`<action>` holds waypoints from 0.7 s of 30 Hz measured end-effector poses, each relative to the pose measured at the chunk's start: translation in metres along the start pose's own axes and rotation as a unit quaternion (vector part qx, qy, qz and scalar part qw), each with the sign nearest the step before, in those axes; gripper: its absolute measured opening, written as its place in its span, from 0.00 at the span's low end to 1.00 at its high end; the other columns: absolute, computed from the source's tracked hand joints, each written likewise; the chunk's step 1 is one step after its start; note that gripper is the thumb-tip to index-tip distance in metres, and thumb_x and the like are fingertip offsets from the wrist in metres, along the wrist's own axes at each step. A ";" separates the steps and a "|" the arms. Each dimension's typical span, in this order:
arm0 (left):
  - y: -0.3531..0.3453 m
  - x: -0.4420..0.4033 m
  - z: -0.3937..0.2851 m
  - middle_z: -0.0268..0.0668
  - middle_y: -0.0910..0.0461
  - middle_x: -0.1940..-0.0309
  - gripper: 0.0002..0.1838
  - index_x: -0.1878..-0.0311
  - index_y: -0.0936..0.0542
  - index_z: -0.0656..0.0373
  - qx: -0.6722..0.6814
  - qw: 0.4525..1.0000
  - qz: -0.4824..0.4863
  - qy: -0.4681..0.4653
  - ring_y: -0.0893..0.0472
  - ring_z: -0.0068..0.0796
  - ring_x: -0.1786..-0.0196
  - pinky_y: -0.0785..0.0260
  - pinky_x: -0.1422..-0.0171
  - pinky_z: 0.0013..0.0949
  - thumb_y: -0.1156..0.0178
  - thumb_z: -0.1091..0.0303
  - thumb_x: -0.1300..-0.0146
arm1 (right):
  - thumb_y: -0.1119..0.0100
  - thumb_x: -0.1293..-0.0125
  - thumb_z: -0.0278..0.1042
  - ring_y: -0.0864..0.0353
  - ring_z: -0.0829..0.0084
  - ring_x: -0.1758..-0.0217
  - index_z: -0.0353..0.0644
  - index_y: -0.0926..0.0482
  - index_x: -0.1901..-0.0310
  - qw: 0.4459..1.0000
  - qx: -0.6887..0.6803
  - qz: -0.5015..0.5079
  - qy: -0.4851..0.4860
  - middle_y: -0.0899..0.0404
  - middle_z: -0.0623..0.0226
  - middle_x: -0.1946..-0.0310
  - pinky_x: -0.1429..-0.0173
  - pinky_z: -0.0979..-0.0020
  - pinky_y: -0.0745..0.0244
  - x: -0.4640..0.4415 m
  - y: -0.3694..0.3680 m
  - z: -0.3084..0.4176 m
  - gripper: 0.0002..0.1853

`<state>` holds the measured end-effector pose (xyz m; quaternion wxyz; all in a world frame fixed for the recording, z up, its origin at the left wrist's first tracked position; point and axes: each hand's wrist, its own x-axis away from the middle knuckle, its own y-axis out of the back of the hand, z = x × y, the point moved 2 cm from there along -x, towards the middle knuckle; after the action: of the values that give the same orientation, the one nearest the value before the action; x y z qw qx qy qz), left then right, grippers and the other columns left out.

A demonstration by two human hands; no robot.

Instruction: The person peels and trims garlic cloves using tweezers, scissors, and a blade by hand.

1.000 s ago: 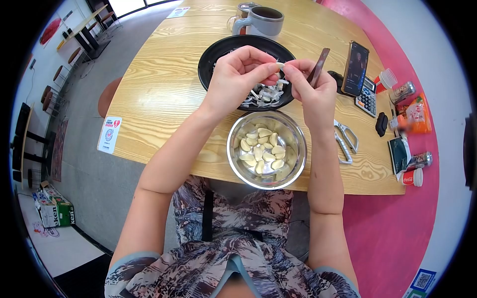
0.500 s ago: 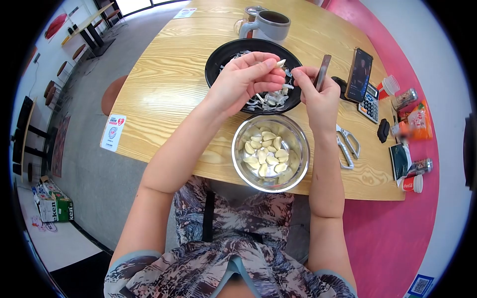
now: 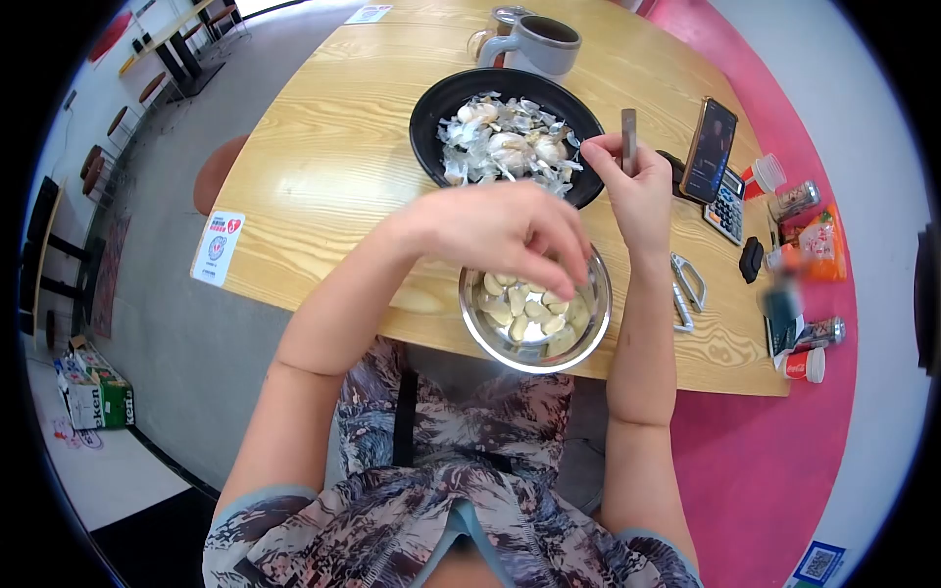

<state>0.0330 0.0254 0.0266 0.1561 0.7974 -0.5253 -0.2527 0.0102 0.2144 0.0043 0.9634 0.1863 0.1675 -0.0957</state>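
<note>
My left hand (image 3: 510,233) hangs over the near steel bowl (image 3: 535,365), fingers apart and pointing down, with no clove visible in them. Peeled garlic cloves (image 3: 534,312) lie in the bowl, partly hidden by that hand. My right hand (image 3: 637,191) is closed around a small knife (image 3: 628,137), its flat metal blade pointing up; the handle is hidden in the palm. Between the hands and the mug sits a black plate (image 3: 428,132) holding garlic bulbs (image 3: 512,150) and loose papery garlic skins (image 3: 470,162).
Behind the plate stand a grey mug (image 3: 547,47) and a glass jar (image 3: 512,17). To the right are scissors (image 3: 689,284), a propped phone (image 3: 710,152), a calculator (image 3: 725,214), a black object (image 3: 751,259), and several cups and jars along the table edge.
My left hand has moved from above the plate, where it held a garlic clove, down over the steel bowl. My right hand stays near the plate's right side with the knife turned more upright.
</note>
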 end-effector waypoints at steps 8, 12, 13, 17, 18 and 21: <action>0.068 0.034 0.057 0.29 0.17 0.72 0.10 0.55 0.14 0.59 -0.079 0.842 -0.529 0.074 0.24 0.13 0.71 0.32 0.68 0.21 0.38 0.66 0.33 | 0.34 0.40 0.38 0.20 0.57 0.71 0.36 0.15 0.64 0.885 0.402 0.220 0.079 0.19 0.54 0.76 0.63 0.60 0.28 -0.015 -0.031 0.028 0.12; 0.076 0.056 0.067 0.32 0.18 0.74 0.10 0.56 0.14 0.59 -0.137 0.778 -0.605 0.098 0.25 0.13 0.73 0.32 0.69 0.22 0.37 0.64 0.34 | 0.34 0.40 0.41 0.20 0.57 0.72 0.36 0.15 0.64 0.837 0.456 0.293 0.077 0.19 0.53 0.76 0.63 0.60 0.27 -0.022 -0.052 0.041 0.14; 0.076 0.055 0.071 0.32 0.17 0.72 0.10 0.57 0.14 0.59 -0.155 0.771 -0.613 0.074 0.25 0.16 0.73 0.32 0.69 0.23 0.37 0.65 0.35 | 0.33 0.40 0.41 0.18 0.56 0.67 0.36 0.15 0.65 0.817 0.486 0.305 0.053 0.18 0.52 0.72 0.59 0.58 0.25 -0.024 -0.055 0.044 0.14; 0.073 0.054 0.081 0.36 0.17 0.67 0.08 0.59 0.15 0.59 -0.267 0.743 -0.611 0.051 0.22 0.25 0.73 0.30 0.68 0.28 0.37 0.67 0.36 | 0.33 0.40 0.44 0.16 0.55 0.64 0.38 0.14 0.65 0.809 0.494 0.318 0.015 0.16 0.51 0.69 0.56 0.58 0.23 -0.037 -0.055 0.048 0.15; 0.069 0.054 0.083 0.38 0.17 0.65 0.07 0.61 0.15 0.58 -0.275 0.741 -0.611 0.051 0.22 0.31 0.73 0.29 0.66 0.32 0.37 0.67 0.37 | 0.34 0.40 0.45 0.16 0.56 0.67 0.38 0.14 0.66 0.817 0.487 0.309 0.018 0.17 0.52 0.72 0.58 0.58 0.23 -0.037 -0.052 0.058 0.15; 0.068 0.053 0.086 0.37 0.17 0.66 0.07 0.61 0.15 0.57 -0.298 0.738 -0.603 0.055 0.21 0.32 0.73 0.29 0.66 0.32 0.38 0.66 0.37 | 0.34 0.39 0.43 0.17 0.57 0.70 0.39 0.14 0.67 0.845 0.457 0.278 -0.009 0.18 0.54 0.75 0.60 0.59 0.25 -0.048 -0.038 0.066 0.14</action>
<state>-0.0504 -0.0488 -0.0216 0.2294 0.8724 0.1774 -0.3936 -0.0249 0.1598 0.0668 0.7566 0.6437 0.0369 0.1087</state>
